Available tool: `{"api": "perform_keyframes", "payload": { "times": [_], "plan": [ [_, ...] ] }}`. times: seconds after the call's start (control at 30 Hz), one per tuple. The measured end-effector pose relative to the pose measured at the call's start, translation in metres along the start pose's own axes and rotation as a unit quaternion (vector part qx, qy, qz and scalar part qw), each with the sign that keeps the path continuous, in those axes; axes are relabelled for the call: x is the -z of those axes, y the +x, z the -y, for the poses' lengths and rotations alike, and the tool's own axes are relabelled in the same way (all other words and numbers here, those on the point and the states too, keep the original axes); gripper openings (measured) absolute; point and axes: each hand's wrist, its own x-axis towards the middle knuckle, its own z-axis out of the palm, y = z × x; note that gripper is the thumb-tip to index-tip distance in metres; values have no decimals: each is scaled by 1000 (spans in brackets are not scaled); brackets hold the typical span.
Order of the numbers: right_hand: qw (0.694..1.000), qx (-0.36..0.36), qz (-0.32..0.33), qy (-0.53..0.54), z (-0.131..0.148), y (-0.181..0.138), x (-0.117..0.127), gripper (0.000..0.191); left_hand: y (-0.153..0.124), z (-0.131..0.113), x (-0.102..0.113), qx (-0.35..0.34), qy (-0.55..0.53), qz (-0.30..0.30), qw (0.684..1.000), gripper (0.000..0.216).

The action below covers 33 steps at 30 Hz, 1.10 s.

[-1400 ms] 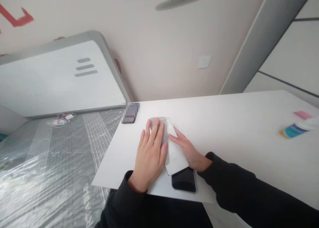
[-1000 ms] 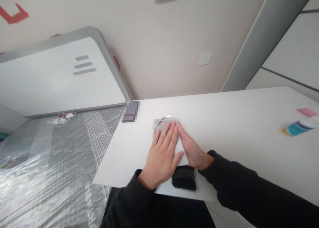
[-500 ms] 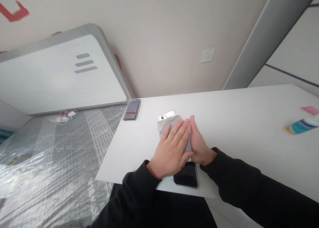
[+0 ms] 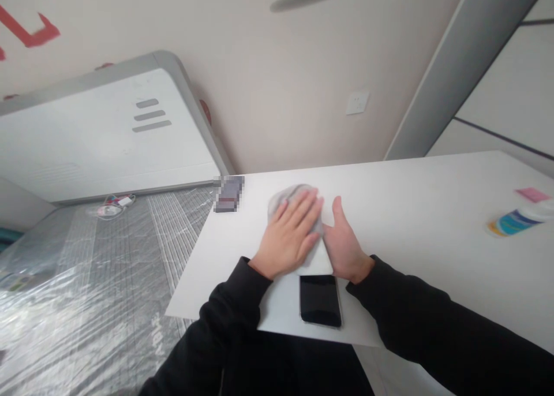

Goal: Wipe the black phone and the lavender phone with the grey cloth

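Cloth, grey and soft (image 4: pixel 291 195), lies bunched over the far end of a flat white rectangular device (image 4: pixel 321 262) whose long axis runs away from the person. The left hand (image 4: pixel 289 234) presses flat on the cloth, fingers spread, gripping nothing; the right hand (image 4: pixel 344 243) rests open against the device's right edge. Just nearer than the device lies one black glossy phone (image 4: pixel 320 299). One cloth, one device, one phone, all on the white bench (image 4: pixel 424 211).

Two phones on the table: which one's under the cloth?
The white phone farther from the table's near edge: the left hand presses a grey cloth onto it. The black-screened phone lies bare, untouched.
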Motion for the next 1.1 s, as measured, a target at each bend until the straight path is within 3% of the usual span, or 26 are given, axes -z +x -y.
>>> {"api": "perform_keyframes", "payload": {
  "times": [0.1,0.23,0.27,0.4,0.53,0.57,0.67,0.7,0.8,0.87,0.9,0.97,1.1],
  "plan": [
    [1000,17,-16,-12,6,1,5,74,3,-3,-5,66,9,-26,997,69],
    [997,-5,-67,-28,12,1,9,75,4,-8,-10,-124,2,36,992,80],
    [998,3,-61,-22,12,1,8,75,4,-6,-9,-119,7,40,992,76],
    [999,21,-32,21,11,0,5,73,5,-3,-4,33,30,-18,999,73],
    [996,-70,-39,32,13,-1,4,78,1,3,-5,-110,17,57,992,75],
    [996,-78,-31,37,13,-1,4,80,2,7,-4,-104,20,60,993,69],
    [997,-48,-27,52,10,-1,4,79,5,14,-4,83,32,1,996,67],
    [997,-38,-38,51,10,-1,4,75,5,13,-5,95,29,-7,995,69],
    [996,-33,-71,35,11,-2,9,66,4,0,-8,-57,28,24,998,72],
    [996,-37,-71,32,14,-2,10,69,6,-3,-7,-121,19,48,991,70],
    [997,-35,-64,34,15,-1,10,72,9,0,-6,-114,14,48,992,67],
    [998,-19,-44,41,15,1,8,74,18,13,-2,-34,0,12,999,64],
    [1000,11,-27,-9,8,3,4,40,35,39,0,90,-136,-63,985,63]
  ]
}}
